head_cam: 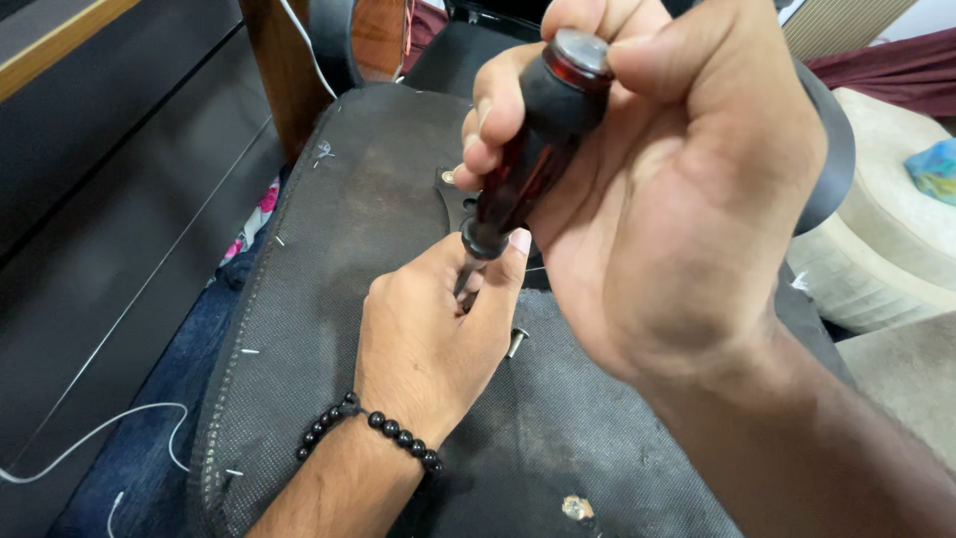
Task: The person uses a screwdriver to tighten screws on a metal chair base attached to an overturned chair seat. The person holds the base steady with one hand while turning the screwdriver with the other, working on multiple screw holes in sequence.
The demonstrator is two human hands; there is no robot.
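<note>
My right hand (657, 189) grips a screwdriver (528, 149) by its dark red and black handle, held nearly upright. Its metal shaft runs down into the fingers of my left hand (428, 329), which pinch around the tip and hide it. The left wrist wears a bracelet of black beads (373, 426). Both hands work over the underside of an overturned chair seat (329, 229) covered in dark grey fabric stapled along the edge. A loose silver bolt (517, 342) lies on the fabric just right of my left hand. A black metal bracket (453, 189) with a screw head shows behind the screwdriver.
A wooden post (284, 70) stands at the top left beside a dark panel (110, 219). A white cable (100, 438) trails at the lower left over blue cloth (149, 428). Cream cushions (896, 249) lie at the right with a turquoise item (936, 169).
</note>
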